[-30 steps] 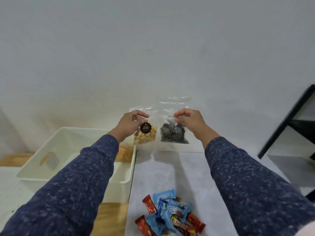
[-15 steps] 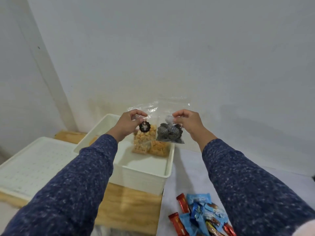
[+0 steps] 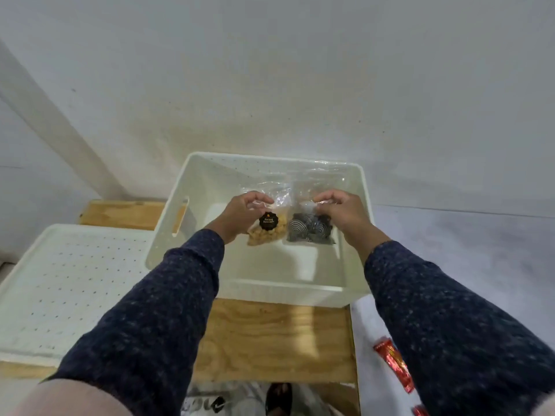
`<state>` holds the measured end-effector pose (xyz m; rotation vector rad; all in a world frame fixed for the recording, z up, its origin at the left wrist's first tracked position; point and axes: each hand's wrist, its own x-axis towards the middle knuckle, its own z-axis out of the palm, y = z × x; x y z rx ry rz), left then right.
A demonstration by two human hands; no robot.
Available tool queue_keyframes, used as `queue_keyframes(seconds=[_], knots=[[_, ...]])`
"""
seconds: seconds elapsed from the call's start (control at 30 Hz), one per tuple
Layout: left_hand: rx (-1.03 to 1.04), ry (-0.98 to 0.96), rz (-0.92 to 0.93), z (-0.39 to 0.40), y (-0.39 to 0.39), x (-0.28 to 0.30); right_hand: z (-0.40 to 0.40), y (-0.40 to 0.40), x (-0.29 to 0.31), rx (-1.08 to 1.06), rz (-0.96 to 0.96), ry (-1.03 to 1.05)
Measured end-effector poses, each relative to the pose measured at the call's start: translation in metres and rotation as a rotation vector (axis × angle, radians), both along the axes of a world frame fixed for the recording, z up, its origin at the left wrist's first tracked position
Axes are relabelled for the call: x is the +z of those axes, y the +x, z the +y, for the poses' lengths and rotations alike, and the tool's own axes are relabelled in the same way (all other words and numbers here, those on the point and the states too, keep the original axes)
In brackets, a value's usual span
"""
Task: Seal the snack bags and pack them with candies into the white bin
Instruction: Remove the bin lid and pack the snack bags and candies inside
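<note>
My left hand (image 3: 240, 213) pinches the top of a clear bag of golden nuts (image 3: 267, 232) with a round black label. My right hand (image 3: 342, 210) pinches the top of a clear bag of black-and-white striped snacks (image 3: 309, 231). Both bags hang side by side inside the white bin (image 3: 192, 178), just above its floor. A red candy wrapper (image 3: 395, 367) lies on the white cloth at the lower right; my right sleeve hides the other candies.
A white perforated lid (image 3: 66, 283) lies to the left of the bin. Both rest on a wooden board (image 3: 276, 340). A white wall stands right behind the bin. A white-covered table (image 3: 450, 235) spreads to the right.
Both hands carried the two bags leftward from the table over the bin and lowered them inside it. The view swung left and down, so most candies left the frame.
</note>
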<state>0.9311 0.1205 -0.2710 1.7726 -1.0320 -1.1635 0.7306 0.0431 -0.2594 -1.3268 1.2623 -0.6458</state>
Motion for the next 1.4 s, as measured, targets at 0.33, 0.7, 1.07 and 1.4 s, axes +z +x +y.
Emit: queue_keyframes(seconds=[0.33, 0.7, 1.07, 1.4], knots=[[-0.079, 0.031, 0.027, -0.037, 0.007, -0.048, -0.018, 0.007, -0.037, -0.076, 0.047, 0.062], [-0.145, -0.093, -0.209, -0.044, 0.009, -0.021, -0.036, 0.009, -0.015, 0.024, 0.551, -0.255], [-0.205, 0.067, -0.767, -0.06, -0.006, 0.083, -0.036, -0.003, 0.088, 0.374, 1.097, -0.446], [-0.181, 0.061, -1.183, -0.043, -0.077, 0.166, -0.022, -0.075, 0.167, 0.269, 1.123, -0.532]])
